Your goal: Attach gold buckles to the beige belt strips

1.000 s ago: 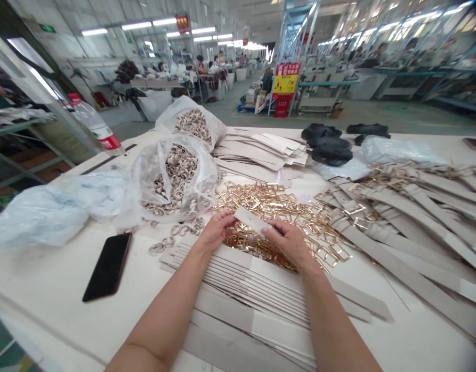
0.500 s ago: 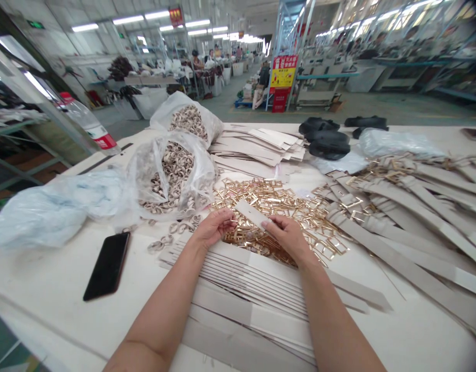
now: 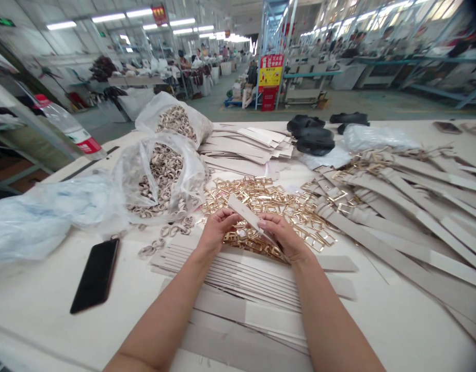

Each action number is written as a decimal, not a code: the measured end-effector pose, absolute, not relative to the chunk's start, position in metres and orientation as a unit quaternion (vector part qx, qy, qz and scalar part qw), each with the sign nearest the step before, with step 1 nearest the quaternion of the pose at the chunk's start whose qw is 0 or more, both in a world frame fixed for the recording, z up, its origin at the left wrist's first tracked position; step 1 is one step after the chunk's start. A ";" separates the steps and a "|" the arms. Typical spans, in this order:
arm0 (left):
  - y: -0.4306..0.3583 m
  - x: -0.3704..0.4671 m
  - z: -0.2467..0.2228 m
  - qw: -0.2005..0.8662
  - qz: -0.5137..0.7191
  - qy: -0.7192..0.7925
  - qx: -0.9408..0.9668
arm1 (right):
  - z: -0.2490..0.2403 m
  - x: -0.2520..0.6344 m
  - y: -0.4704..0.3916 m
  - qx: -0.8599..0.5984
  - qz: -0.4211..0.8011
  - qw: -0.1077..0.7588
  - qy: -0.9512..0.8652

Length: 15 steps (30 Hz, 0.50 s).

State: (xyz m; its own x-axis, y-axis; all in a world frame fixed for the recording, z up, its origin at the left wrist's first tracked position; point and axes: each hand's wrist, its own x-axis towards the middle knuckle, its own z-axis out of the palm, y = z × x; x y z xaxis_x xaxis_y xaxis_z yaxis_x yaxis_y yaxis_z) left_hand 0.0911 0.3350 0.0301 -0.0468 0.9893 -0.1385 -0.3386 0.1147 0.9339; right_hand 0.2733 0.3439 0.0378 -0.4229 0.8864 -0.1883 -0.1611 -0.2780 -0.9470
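Note:
My right hand (image 3: 280, 235) pinches a light grey-beige strap (image 3: 242, 211) between thumb and fingers, its end pointing up and to the left. Close beside that strap, my left hand (image 3: 219, 228) has its thumb and fingertips pressed together; a gold glint shows there, but what they hold is hidden. Below and behind both hands spreads a pile of gold rectangular buckles (image 3: 261, 194). Nearer to me, under my forearms, several flat straps (image 3: 238, 276) lie in an overlapping row.
Clear plastic bags of beige loops (image 3: 166, 170) stand at left, near a phone (image 3: 94, 276) and a bottle (image 3: 73, 129). Straps with buckles (image 3: 408, 201) are heaped at right. Behind lie more straps (image 3: 246, 144) and black bundles (image 3: 313, 139).
My left fingers have moved in closer to the strap, and the strap has tilted more steeply in my right hand. The whole view has shifted slightly.

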 end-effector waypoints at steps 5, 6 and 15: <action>0.336 0.093 0.023 0.586 0.551 0.464 0.372 | 0.040 0.276 0.343 -0.364 0.713 0.391 -0.454; 0.336 0.092 0.022 0.598 0.544 0.462 0.364 | 0.040 0.276 0.343 -0.363 0.714 0.395 -0.451; 0.345 0.070 0.022 0.711 0.587 0.377 0.087 | 0.020 0.279 0.355 -0.465 0.518 0.437 -0.569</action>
